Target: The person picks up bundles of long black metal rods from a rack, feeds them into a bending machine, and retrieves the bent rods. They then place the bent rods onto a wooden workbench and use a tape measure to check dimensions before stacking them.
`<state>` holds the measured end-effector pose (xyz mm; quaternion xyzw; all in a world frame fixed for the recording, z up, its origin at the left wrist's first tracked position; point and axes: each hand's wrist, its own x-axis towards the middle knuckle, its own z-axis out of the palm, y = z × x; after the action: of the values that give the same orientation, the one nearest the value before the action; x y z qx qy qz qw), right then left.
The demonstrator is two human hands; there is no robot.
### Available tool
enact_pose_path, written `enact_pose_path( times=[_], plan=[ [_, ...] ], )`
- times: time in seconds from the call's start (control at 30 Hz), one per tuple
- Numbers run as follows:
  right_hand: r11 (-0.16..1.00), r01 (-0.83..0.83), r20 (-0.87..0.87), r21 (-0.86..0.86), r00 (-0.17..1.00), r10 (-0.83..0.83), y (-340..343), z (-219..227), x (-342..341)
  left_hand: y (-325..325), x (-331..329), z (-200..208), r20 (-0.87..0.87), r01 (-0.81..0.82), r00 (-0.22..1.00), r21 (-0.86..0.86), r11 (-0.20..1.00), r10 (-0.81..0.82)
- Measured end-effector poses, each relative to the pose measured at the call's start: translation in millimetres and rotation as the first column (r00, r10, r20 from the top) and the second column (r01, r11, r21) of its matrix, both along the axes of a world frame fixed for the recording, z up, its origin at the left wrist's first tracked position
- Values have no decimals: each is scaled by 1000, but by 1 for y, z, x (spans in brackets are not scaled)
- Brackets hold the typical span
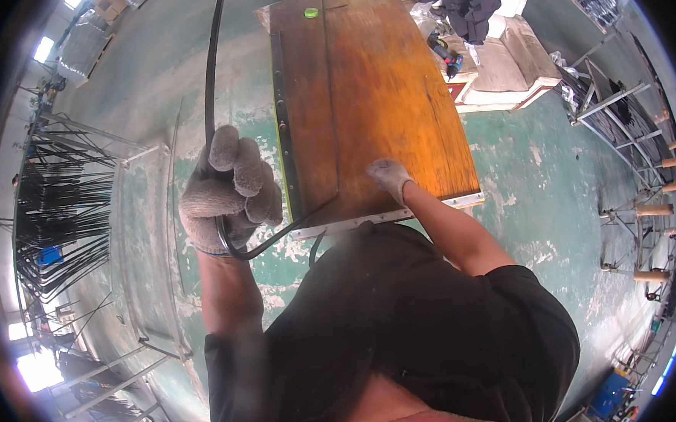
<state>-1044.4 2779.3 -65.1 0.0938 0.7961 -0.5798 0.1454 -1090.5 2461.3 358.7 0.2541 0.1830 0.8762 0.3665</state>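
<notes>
A long black metal rod (211, 72), bent into a U, rises through my left hand (233, 187). That hand, in a grey knit glove, is closed around one leg just above the bend. From there the rod crosses over the near end of the wooden table (377, 79), and its other thin leg runs up over the tabletop. My right hand (388, 176), in a light glove, is over the table's near part, to the right of the thin leg and apart from it. Its fingers are smeared, so their pose is unclear.
Metal strips edge the table's left side (281, 115) and near side. A small green object (311, 13) lies at its far end. Beyond on the right stands a beige sofa (498, 61) with power tools (446, 56) and dark clothing. A rack of bent black rods (62, 202) is at left.
</notes>
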Motion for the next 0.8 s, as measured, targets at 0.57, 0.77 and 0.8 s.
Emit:
enact_pose_path(
  times=[0.57, 0.77, 0.8],
  plan=[
    [392, 424, 444, -816, 895, -44, -99, 66, -52, 21, 28, 39, -36, 155, 988, 228, 961, -151],
    [530, 764, 302, -367, 637, -709, -24, 33, -33, -14, 21, 30, -287, -416, 901, -347, 841, 327],
    [536, 815, 186, -220, 575, -797, 4, 30, -24, -19, 17, 20, -326, -480, 872, -416, 772, 366]
  ],
)
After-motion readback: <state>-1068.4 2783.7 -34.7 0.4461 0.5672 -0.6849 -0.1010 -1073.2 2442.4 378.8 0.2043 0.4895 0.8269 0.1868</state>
